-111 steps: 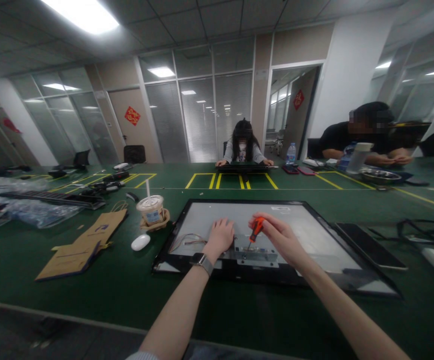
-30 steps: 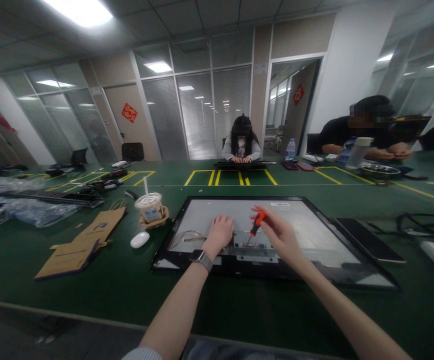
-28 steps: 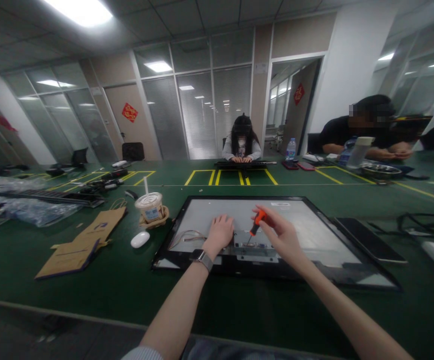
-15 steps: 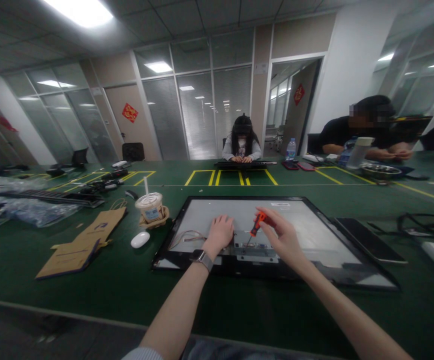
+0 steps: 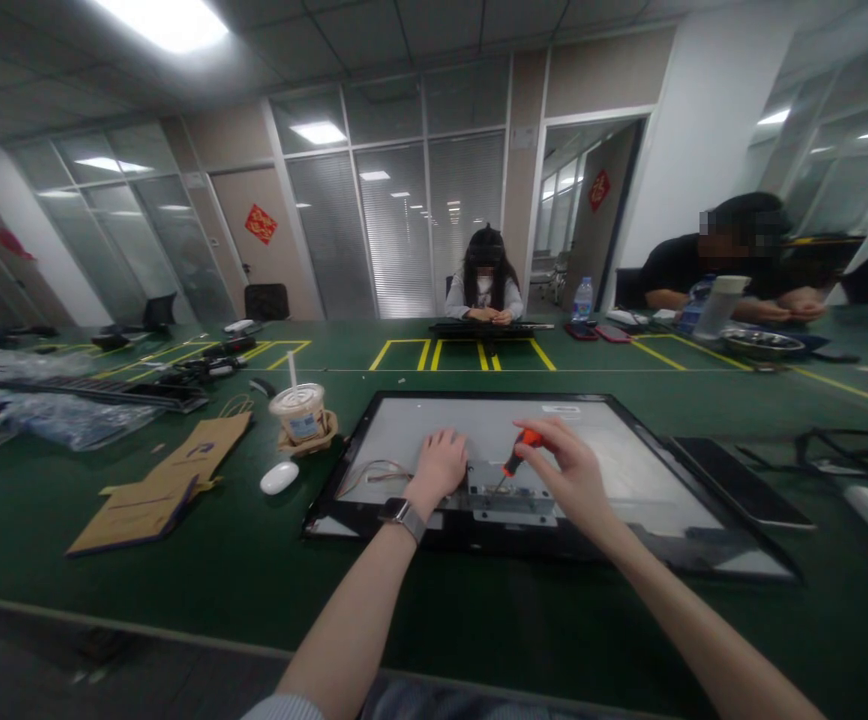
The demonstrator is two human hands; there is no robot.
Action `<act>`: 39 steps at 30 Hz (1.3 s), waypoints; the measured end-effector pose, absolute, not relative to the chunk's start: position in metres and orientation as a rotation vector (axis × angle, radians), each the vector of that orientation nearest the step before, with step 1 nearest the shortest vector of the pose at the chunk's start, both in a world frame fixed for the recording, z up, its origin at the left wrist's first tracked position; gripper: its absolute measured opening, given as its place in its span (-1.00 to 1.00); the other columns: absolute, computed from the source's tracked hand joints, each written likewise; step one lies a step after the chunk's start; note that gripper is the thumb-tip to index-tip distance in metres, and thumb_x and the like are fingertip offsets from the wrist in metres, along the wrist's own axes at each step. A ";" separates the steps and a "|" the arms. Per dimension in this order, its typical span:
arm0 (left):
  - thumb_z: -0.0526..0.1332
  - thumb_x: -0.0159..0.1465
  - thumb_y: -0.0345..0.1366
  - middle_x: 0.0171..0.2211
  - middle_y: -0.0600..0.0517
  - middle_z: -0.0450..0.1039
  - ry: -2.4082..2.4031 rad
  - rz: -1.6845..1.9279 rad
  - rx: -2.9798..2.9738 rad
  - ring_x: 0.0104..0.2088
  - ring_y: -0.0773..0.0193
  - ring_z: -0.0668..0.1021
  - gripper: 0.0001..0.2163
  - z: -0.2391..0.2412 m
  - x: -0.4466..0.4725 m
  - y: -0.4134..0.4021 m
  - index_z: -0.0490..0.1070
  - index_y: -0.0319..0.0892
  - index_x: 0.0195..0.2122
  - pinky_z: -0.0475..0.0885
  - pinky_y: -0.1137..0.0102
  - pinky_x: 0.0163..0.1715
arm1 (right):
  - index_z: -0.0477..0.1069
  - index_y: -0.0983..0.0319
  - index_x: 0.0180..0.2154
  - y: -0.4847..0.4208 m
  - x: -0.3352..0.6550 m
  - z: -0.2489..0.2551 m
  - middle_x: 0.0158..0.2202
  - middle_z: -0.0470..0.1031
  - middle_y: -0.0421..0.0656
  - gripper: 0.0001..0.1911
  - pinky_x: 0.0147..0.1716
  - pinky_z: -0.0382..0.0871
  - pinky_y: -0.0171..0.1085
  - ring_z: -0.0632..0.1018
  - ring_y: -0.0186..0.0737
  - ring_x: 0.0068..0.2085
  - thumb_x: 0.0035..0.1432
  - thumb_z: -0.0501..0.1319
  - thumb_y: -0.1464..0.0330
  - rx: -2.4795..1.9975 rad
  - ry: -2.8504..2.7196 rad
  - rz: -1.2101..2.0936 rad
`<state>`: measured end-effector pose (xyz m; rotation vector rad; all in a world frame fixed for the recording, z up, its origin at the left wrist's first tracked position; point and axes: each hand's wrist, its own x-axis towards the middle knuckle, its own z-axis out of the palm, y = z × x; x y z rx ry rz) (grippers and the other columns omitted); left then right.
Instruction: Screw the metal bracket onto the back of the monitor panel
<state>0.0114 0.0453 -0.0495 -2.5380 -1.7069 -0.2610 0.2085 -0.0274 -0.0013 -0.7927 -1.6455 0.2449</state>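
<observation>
A black-framed monitor panel (image 5: 629, 470) lies face down on the green table, its grey metal back up. A small metal board cover (image 5: 513, 500) sits near its front edge, with thin wires (image 5: 374, 474) to the left. My left hand (image 5: 441, 465) rests flat on the panel beside that cover, fingers spread. My right hand (image 5: 565, 475) grips an orange-handled screwdriver (image 5: 518, 455), whose tip touches the metal cover. A watch is on my left wrist.
A lidded drink cup (image 5: 300, 414), a white mouse (image 5: 279, 478) and flattened cardboard (image 5: 168, 478) lie to the left. A dark slab (image 5: 734, 482) and cables (image 5: 839, 450) lie to the right. One person sits across the table (image 5: 485, 290), another at the far right (image 5: 726, 265).
My right hand has shifted its fingers on the screwdriver handle and tilted it slightly rightward; its tip stays on the same spot. My left hand has not moved.
</observation>
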 end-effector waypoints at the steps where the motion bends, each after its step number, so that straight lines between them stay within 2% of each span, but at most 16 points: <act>1: -0.03 0.46 -0.30 0.27 -0.18 0.31 -1.711 -0.253 -2.540 0.24 0.04 0.38 -0.62 -0.049 0.012 0.045 0.30 -0.21 0.24 0.28 0.12 0.24 | 0.57 0.13 -0.08 -0.027 0.209 -0.001 -0.31 0.48 -0.17 -0.78 -0.26 0.49 -0.18 0.55 -0.19 -0.31 0.22 0.30 0.35 -0.799 -1.639 0.240; 3: -0.03 0.46 -0.30 0.28 -0.18 0.30 -1.716 -0.239 -2.543 0.26 0.04 0.36 -0.62 -0.048 0.012 0.045 0.30 -0.22 0.24 0.27 0.12 0.25 | 0.57 0.13 -0.07 -0.028 0.208 -0.001 -0.26 0.51 -0.14 -0.79 -0.24 0.50 -0.17 0.57 -0.17 -0.26 0.26 0.26 0.33 -0.790 -1.639 0.257; 7: -0.03 0.45 -0.30 0.27 -0.17 0.32 -1.712 -0.235 -2.533 0.24 0.05 0.38 -0.63 -0.047 0.012 0.044 0.32 -0.20 0.23 0.28 0.14 0.24 | 0.49 0.10 0.09 -0.029 0.208 -0.001 -0.11 0.57 -0.09 -0.67 -0.11 0.54 -0.12 0.61 -0.13 -0.10 0.37 0.11 0.32 -0.721 -1.651 0.397; 9: -0.03 0.45 -0.30 0.27 -0.16 0.32 -1.709 -0.241 -2.528 0.24 0.05 0.38 -0.63 -0.047 0.012 0.043 0.32 -0.19 0.22 0.28 0.14 0.23 | 0.49 0.09 0.10 -0.028 0.207 -0.003 -0.12 0.59 -0.10 -0.67 -0.11 0.56 -0.11 0.62 -0.13 -0.11 0.34 0.15 0.30 -0.725 -1.628 0.444; 14: -0.04 0.45 -0.31 0.25 -0.17 0.33 -1.702 -0.244 -2.530 0.23 0.05 0.39 -0.64 -0.048 0.012 0.044 0.32 -0.18 0.21 0.29 0.12 0.22 | 0.61 0.12 -0.09 -0.023 0.207 -0.008 -0.22 0.58 -0.11 -0.75 -0.18 0.59 -0.14 0.62 -0.12 -0.20 0.19 0.33 0.26 -0.794 -1.509 0.403; 16: -0.04 0.45 -0.31 0.25 -0.18 0.33 -1.694 -0.247 -2.528 0.23 0.05 0.39 -0.64 -0.048 0.012 0.044 0.32 -0.18 0.21 0.29 0.13 0.22 | 0.60 0.12 -0.07 -0.024 0.207 -0.008 -0.17 0.60 -0.09 -0.75 -0.14 0.59 -0.12 0.63 -0.11 -0.16 0.23 0.29 0.24 -0.787 -1.524 0.424; 20: -0.05 0.46 -0.30 0.25 -0.18 0.33 -1.700 -0.253 -2.528 0.23 0.06 0.38 -0.64 -0.049 0.012 0.044 0.32 -0.18 0.20 0.28 0.14 0.22 | 0.51 0.10 0.09 -0.028 0.205 -0.008 -0.02 0.62 -0.06 -0.66 -0.04 0.57 -0.05 0.65 -0.07 -0.05 0.33 0.17 0.23 -0.749 -1.588 0.547; 22: -0.05 0.46 -0.30 0.26 -0.18 0.32 -1.713 -0.252 -2.527 0.24 0.06 0.38 -0.64 -0.049 0.012 0.044 0.32 -0.18 0.21 0.28 0.13 0.23 | 0.52 0.10 0.07 -0.028 0.205 -0.008 -0.06 0.63 -0.08 -0.67 -0.06 0.59 -0.06 0.66 -0.08 -0.08 0.31 0.20 0.24 -0.763 -1.595 0.545; 27: -0.03 0.46 -0.30 0.27 -0.16 0.32 -1.721 -0.244 -2.527 0.26 0.02 0.36 -0.64 -0.049 0.012 0.044 0.31 -0.19 0.22 0.27 0.11 0.24 | 0.60 0.13 -0.10 -0.025 0.206 -0.008 -0.21 0.60 -0.12 -0.76 -0.20 0.62 -0.15 0.64 -0.13 -0.21 0.19 0.33 0.25 -0.781 -1.535 0.448; 33: -0.04 0.46 -0.30 0.27 -0.17 0.32 -1.720 -0.250 -2.529 0.25 0.03 0.38 -0.64 -0.047 0.013 0.042 0.32 -0.19 0.22 0.28 0.11 0.23 | 0.53 0.12 0.04 -0.029 0.207 -0.009 -0.04 0.62 -0.05 -0.69 -0.08 0.61 -0.04 0.67 -0.06 -0.11 0.31 0.21 0.23 -0.713 -1.547 0.622; 35: -0.04 0.46 -0.31 0.27 -0.18 0.32 -1.719 -0.248 -2.532 0.25 0.03 0.37 -0.64 -0.047 0.013 0.042 0.32 -0.19 0.22 0.28 0.11 0.23 | 0.52 0.12 0.05 -0.028 0.207 -0.009 -0.06 0.64 -0.06 -0.68 -0.08 0.61 -0.02 0.67 -0.06 -0.11 0.29 0.23 0.24 -0.725 -1.562 0.615; 39: -0.03 0.46 -0.32 0.24 -0.17 0.34 -1.710 -0.277 -2.525 0.22 0.04 0.39 -0.66 -0.049 0.012 0.043 0.35 -0.18 0.18 0.30 0.11 0.22 | 0.59 0.12 -0.07 -0.025 0.209 -0.010 -0.17 0.62 -0.09 -0.74 -0.18 0.64 -0.09 0.66 -0.08 -0.19 0.20 0.32 0.23 -0.791 -1.550 0.476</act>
